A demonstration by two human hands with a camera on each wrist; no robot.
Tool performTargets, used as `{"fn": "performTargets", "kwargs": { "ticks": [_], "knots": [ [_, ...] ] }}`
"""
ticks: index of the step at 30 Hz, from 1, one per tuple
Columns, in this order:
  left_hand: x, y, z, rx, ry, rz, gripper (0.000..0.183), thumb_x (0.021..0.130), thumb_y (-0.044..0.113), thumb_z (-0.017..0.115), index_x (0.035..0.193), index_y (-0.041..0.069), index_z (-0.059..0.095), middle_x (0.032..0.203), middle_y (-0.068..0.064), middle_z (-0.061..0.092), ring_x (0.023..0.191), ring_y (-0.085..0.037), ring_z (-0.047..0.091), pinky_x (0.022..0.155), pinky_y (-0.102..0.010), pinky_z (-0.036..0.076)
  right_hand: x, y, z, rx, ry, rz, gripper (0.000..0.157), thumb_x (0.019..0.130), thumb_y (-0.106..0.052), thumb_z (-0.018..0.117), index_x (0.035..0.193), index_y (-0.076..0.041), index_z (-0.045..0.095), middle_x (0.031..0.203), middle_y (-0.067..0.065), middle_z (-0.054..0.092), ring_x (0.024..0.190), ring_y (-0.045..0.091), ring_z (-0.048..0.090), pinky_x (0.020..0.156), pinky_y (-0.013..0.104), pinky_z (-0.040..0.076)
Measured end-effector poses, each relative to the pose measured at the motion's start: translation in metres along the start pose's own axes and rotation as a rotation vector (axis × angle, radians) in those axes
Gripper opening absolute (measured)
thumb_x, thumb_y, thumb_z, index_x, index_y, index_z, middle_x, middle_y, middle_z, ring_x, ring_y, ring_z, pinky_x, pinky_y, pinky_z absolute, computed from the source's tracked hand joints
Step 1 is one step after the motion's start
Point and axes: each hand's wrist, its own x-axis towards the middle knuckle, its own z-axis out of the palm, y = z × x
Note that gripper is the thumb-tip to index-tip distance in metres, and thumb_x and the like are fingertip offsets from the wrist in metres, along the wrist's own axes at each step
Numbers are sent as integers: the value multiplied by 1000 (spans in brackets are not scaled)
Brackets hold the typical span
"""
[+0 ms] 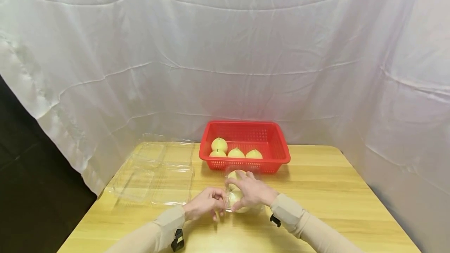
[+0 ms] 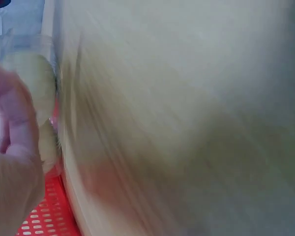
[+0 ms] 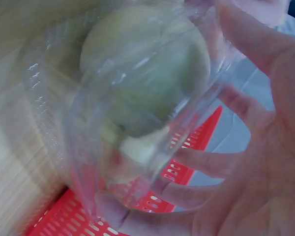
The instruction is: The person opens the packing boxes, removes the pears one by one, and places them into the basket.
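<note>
A clear plastic clamshell box stands on the table in front of the red basket, with pale yellow round fruits inside. My right hand spreads over it, its fingers touching the thin plastic. In the right wrist view the fingertips lie along the box's side and a large fruit shows through the plastic. My left hand is at the box's left side, fingers loosely bent. In the left wrist view that hand partly covers the fruit; whether it touches the box is unclear.
Behind the box is a red perforated basket with several more yellow fruits. Clear plastic clamshells lie open at the left of the wooden table. A pale cloth hangs around the back and sides.
</note>
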Motion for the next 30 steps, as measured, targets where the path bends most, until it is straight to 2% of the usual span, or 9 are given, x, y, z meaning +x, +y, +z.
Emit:
{"fn": "performTargets", "kwargs": {
  "ticks": [4,8,14,22,26,30],
  "knots": [
    [0,1,-4,34,-31,1,20,87,9,66,101,-5,64,79,-18,69,64,-15,64,51,-23,49,-1,2,-1,2,4,-21,72,71,-48,82,134,-28,54,144,17,42,124,44,45,83,59,52],
    [1,0,-10,69,-29,-31,22,90,13,67,107,0,66,78,-12,70,62,-12,65,52,-22,43,-2,3,-3,24,-19,-16,73,74,-50,80,138,-28,52,150,20,37,131,48,39,90,64,47],
    [7,-1,-16,76,116,-41,26,86,8,68,111,3,61,75,-2,66,62,-13,62,53,-24,44,-3,3,-2,37,-23,7,76,75,-59,76,140,-29,52,154,21,33,135,48,36,90,65,47],
    [20,5,-23,147,256,-3,25,87,5,66,109,-2,56,80,-12,68,66,-16,64,55,-27,46,-2,4,2,26,43,-11,77,72,-70,71,135,-31,52,151,18,35,132,46,40,83,63,51],
    [27,8,-24,162,298,3,32,87,4,65,116,-2,53,86,-18,68,68,-19,65,56,-29,48,-1,4,4,10,64,-34,75,71,-69,72,133,-31,53,147,16,39,127,42,43,84,59,51],
    [35,13,-23,160,340,8,43,86,0,63,126,-2,48,85,-13,66,69,-20,64,55,-28,45,-1,4,5,5,58,-29,78,71,-70,71,135,-31,51,148,15,38,129,41,42,86,60,51]
  ]
}}
